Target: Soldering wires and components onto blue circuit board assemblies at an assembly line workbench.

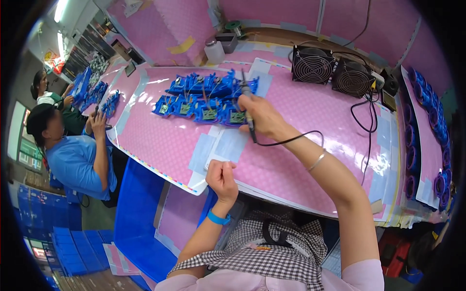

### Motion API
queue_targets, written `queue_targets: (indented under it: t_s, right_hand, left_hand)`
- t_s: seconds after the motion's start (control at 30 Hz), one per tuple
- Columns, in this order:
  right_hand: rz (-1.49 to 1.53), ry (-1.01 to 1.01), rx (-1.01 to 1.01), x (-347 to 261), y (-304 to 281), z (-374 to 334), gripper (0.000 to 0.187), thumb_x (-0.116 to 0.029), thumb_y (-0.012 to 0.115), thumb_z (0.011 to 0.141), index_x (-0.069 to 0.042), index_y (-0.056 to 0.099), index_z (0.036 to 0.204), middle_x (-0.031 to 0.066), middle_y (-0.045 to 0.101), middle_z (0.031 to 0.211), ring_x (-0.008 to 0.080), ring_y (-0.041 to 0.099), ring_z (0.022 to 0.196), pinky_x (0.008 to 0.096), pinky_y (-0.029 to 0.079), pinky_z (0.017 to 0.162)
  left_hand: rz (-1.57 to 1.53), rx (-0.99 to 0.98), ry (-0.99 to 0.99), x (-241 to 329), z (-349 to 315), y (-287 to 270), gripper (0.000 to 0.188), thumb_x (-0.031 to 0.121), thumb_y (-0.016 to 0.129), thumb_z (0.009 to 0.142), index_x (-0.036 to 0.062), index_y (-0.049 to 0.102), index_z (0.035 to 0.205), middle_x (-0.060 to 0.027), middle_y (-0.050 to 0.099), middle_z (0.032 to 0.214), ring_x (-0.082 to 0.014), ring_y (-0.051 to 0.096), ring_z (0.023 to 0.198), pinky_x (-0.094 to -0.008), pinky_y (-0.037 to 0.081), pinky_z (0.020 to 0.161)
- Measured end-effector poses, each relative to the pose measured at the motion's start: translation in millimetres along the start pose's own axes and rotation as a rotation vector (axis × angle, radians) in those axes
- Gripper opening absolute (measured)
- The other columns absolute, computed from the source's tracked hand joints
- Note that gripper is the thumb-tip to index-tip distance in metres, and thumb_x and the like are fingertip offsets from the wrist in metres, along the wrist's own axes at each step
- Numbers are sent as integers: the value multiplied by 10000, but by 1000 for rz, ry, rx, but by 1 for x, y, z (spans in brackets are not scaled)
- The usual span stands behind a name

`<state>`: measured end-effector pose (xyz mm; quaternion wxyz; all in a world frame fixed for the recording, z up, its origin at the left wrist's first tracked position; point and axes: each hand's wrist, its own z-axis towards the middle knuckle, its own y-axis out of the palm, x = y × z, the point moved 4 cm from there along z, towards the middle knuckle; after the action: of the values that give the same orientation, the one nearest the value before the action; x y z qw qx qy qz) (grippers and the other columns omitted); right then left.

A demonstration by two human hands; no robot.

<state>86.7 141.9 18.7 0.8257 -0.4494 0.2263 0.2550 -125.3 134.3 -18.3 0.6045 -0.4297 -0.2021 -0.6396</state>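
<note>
My right hand grips a soldering iron, whose metal tip points away from me over the right end of two rows of blue plastic housings. A black cord trails from the iron's handle. In the near row of housings, small green circuit boards show; the far row has wires and small parts in it. Closer to me, at the table's front edge, my left hand is closed with its fingers curled in. Whatever lies inside those fingers, if anything, is hidden.
Two black fans stand at the back right, with cables beside them. A white bottle and a solder spool are at the back. More blue housings line the right side. A blue bin sits below left; two people work beyond.
</note>
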Motion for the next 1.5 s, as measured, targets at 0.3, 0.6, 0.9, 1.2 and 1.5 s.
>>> queue_targets:
  t_s: [0.3,0.6,0.9,1.2,1.5]
  right_hand:
    - [-24,-65,466,-31,7,25,395,-150,778,638,-80,482,889,151,571,847,384,568,834,463,449,726]
    - [-680,418,1424,-94,-352,-337,215,-5,679,767,-37,522,911,133,628,968,221,611,942,341,471,800]
    - [-1259,660,1336,-35,-456,-528,209,70,532,757,-71,508,910,120,603,683,323,616,630,383,456,581]
    - [-512,402,997,-101,-261,-312,238,98,633,786,-36,462,882,150,692,986,201,658,884,294,496,758]
    - [-212,502,499,-73,-200,-231,230,32,667,782,4,502,940,175,694,991,210,681,803,284,511,694]
  left_hand:
    - [28,43,-178,-49,-4,7,387,247,401,933,-43,611,785,-101,530,753,-205,483,673,-337,358,535]
    - [-349,-1,-233,-69,8,7,428,259,365,1044,-2,488,1361,-17,532,832,-45,301,551,-189,262,498]
    - [-434,-77,-347,-30,14,10,490,340,355,1049,86,337,1468,-28,569,764,-30,298,478,-153,261,453]
    - [-1409,-449,-1076,73,-23,64,252,226,476,986,105,475,765,9,334,660,-100,276,553,-266,263,530]
    - [-20,-699,16,119,-36,95,200,159,705,821,-3,653,717,-45,547,660,-108,429,547,-290,324,497]
